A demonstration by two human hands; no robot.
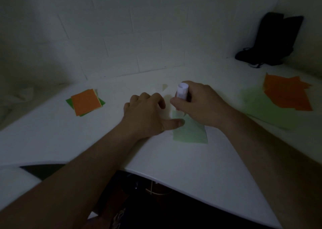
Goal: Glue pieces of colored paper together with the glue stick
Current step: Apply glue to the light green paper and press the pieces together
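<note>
A pale green paper square [191, 132] lies on the white table [174, 159] in front of me. My right hand [202, 105] grips a white glue stick [182, 91], held upright with its lower end down over the paper's far edge. My left hand [146, 113] rests on the table just left of it, fingers loosely bent, with the thumb pressing the paper's left edge. A cream paper piece [164, 87] shows faintly beyond the hands. The glue stick's tip is hidden by my fingers.
A small stack of orange, green and cream paper squares [86, 102] lies at the left. At the right, orange sheets [287, 94] lie on larger pale green sheets [264, 110]. A black bag [271, 40] stands in the far right corner against the tiled wall.
</note>
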